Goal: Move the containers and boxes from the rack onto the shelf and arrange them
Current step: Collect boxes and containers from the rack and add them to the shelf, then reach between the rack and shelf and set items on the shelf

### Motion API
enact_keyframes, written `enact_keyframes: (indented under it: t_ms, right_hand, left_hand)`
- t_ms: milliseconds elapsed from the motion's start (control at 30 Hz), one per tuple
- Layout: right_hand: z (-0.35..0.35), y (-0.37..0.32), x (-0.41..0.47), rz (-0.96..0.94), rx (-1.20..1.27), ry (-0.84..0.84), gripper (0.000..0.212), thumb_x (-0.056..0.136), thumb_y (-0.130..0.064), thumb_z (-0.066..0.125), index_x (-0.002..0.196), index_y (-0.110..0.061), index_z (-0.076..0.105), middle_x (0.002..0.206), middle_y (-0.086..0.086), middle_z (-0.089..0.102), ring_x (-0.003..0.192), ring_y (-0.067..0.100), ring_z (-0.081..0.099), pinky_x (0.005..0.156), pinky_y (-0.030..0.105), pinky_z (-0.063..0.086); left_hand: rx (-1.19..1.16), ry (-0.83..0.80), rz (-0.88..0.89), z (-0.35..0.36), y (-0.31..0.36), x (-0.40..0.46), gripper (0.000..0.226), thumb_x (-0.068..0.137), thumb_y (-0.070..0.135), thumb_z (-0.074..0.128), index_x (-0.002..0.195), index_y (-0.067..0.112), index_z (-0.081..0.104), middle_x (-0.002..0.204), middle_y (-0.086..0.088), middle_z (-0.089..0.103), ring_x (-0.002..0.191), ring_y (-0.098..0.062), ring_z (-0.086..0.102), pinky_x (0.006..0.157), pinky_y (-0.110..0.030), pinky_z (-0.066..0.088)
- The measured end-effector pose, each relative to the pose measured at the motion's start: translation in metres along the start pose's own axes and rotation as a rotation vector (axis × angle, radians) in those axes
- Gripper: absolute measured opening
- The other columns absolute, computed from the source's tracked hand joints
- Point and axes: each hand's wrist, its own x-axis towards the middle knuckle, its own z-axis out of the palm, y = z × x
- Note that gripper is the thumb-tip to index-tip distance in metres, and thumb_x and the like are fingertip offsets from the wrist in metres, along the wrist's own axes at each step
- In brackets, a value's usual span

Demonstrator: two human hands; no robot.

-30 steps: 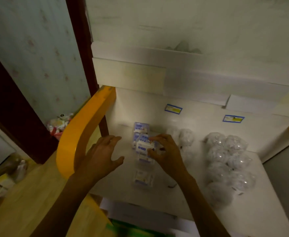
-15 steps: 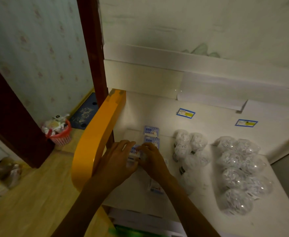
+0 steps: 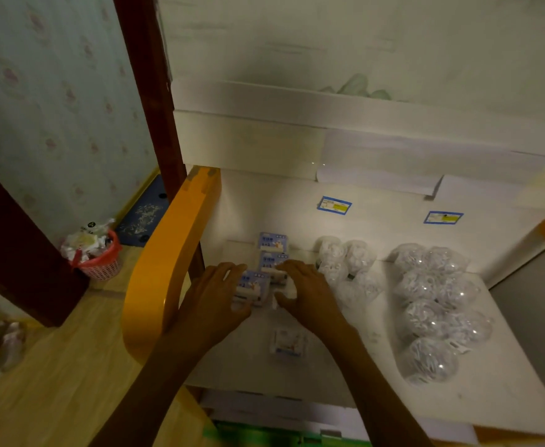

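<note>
Down at the bottom edge, both forearms reach up onto a white shelf (image 3: 345, 375). Closest to the camera on it is one small box (image 3: 288, 346) lying by itself between the two arms, a bit blurry.

Next up are the hands. The left hand (image 3: 214, 304) is palm down with fingers loosely spread, thumb and fingertips resting against a blue-and-white box (image 3: 254, 286), so it's cupping that one from the left side. The right hand (image 3: 310, 293) is also palm down, fingers fairly close together, laid over another box just beside the first; can't tell if it's really gripping or just pressing on it. Behind the hands two more of the same boxes (image 3: 273, 250) sit in a line running toward the back wall, touching each other.

To the right of the hands there's a cluster of clear round containers (image 3: 348, 269), and further right a bigger group of them (image 3: 435, 304) in roughly two columns, packed together.

Left of the shelf is an orange curved side panel (image 3: 164, 262). On the back wall are two blue-bordered labels (image 3: 334, 205). Off on the floor to the left, a red basket (image 3: 98, 259) stuffed with wrappers.
</note>
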Motion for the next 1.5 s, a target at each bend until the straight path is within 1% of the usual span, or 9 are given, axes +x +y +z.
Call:
enact_keyframes:
  t_ms: [133, 300, 433, 633, 1067, 1200, 1267, 1367, 1500]
  right_hand:
    - [-0.034, 0.009, -0.023, -0.003, -0.029, 0.089, 0.050, 0.082, -0.035, 0.066, 0.129, -0.022, 0.053, 0.132, -0.001, 0.054, 0.117, 0.020, 0.050, 0.098, 0.031, 0.038]
    - [-0.064, 0.025, -0.061, 0.084, -0.083, 0.144, 0.053, 0.083, -0.051, 0.049, 0.127, -0.023, 0.054, 0.129, -0.002, 0.057, 0.117, 0.019, 0.052, 0.103, 0.032, 0.038]
    - [-0.088, 0.037, -0.095, 0.147, -0.106, 0.204, 0.048, 0.083, -0.041, 0.061, 0.126, -0.021, 0.055, 0.128, -0.001, 0.058, 0.116, 0.018, 0.052, 0.099, 0.026, 0.033]
    - [-0.121, 0.069, -0.159, 0.259, -0.101, 0.282, 0.051, 0.083, -0.044, 0.058, 0.129, -0.022, 0.053, 0.132, -0.001, 0.055, 0.122, 0.019, 0.050, 0.102, 0.037, 0.041]
    - [-0.221, 0.176, -0.389, 0.490, -0.213, 0.418, 0.048, 0.084, -0.046, 0.054, 0.124, -0.021, 0.055, 0.127, 0.000, 0.059, 0.116, 0.022, 0.053, 0.093, 0.039, 0.047]
    - [-0.244, 0.206, -0.454, 0.562, -0.240, 0.432, 0.048, 0.086, -0.046, 0.055, 0.129, -0.025, 0.051, 0.132, -0.003, 0.055, 0.120, 0.019, 0.049, 0.095, 0.038, 0.046]
    - [-0.258, 0.220, -0.481, 0.610, -0.239, 0.464, 0.048, 0.085, -0.044, 0.058, 0.129, -0.024, 0.051, 0.132, -0.003, 0.055, 0.119, 0.020, 0.050, 0.094, 0.037, 0.046]
    - [-0.278, 0.245, -0.514, 0.686, -0.229, 0.499, 0.047, 0.086, -0.041, 0.062, 0.129, -0.026, 0.051, 0.132, -0.005, 0.053, 0.120, 0.018, 0.050, 0.097, 0.033, 0.042]
    - [-0.296, 0.284, -0.547, 0.775, -0.197, 0.516, 0.047, 0.086, -0.042, 0.063, 0.130, -0.028, 0.050, 0.134, -0.009, 0.051, 0.121, 0.012, 0.047, 0.097, 0.022, 0.034]
  left_hand:
    - [0.017, -0.055, 0.008, 0.002, 0.004, 0.005, 0.071, 0.083, 0.042, 0.063, 0.143, 0.021, 0.030, 0.144, 0.000, 0.036, 0.130, -0.020, 0.035, 0.101, -0.035, 0.034]
    - [-0.002, -0.030, 0.080, 0.012, 0.022, 0.014, 0.069, 0.078, 0.040, 0.066, 0.138, 0.019, 0.040, 0.138, -0.002, 0.044, 0.121, -0.024, 0.043, 0.094, -0.039, 0.042]
    - [-0.008, -0.019, 0.156, 0.023, 0.053, 0.016, 0.065, 0.076, 0.043, 0.064, 0.133, 0.017, 0.047, 0.132, -0.003, 0.050, 0.117, -0.028, 0.047, 0.091, -0.042, 0.041]
    - [-0.042, -0.036, 0.278, 0.038, 0.118, 0.012, 0.063, 0.074, 0.047, 0.057, 0.130, 0.020, 0.048, 0.128, -0.002, 0.052, 0.115, -0.027, 0.049, 0.090, -0.041, 0.044]
    - [-0.101, -0.119, 0.570, 0.111, 0.365, -0.054, 0.062, 0.081, 0.046, 0.056, 0.137, 0.023, 0.042, 0.136, -0.001, 0.047, 0.121, -0.023, 0.044, 0.097, -0.039, 0.041]
    - [-0.117, -0.153, 0.668, 0.139, 0.438, -0.074, 0.060, 0.078, 0.049, 0.048, 0.130, 0.021, 0.048, 0.127, -0.003, 0.054, 0.114, -0.026, 0.050, 0.090, -0.041, 0.046]
    - [-0.127, -0.163, 0.731, 0.149, 0.473, -0.080, 0.056, 0.075, 0.044, 0.057, 0.127, 0.023, 0.049, 0.122, -0.002, 0.057, 0.108, -0.026, 0.054, 0.084, -0.041, 0.049]
    - [-0.136, -0.153, 0.826, 0.164, 0.523, -0.079, 0.053, 0.071, 0.039, 0.067, 0.119, 0.027, 0.047, 0.109, 0.002, 0.058, 0.100, -0.022, 0.055, 0.073, -0.034, 0.051]
    - [-0.155, -0.206, 0.876, 0.194, 0.582, -0.068, 0.052, 0.077, 0.044, 0.055, 0.125, 0.023, 0.049, 0.116, 0.004, 0.055, 0.105, -0.018, 0.050, 0.081, -0.033, 0.050]
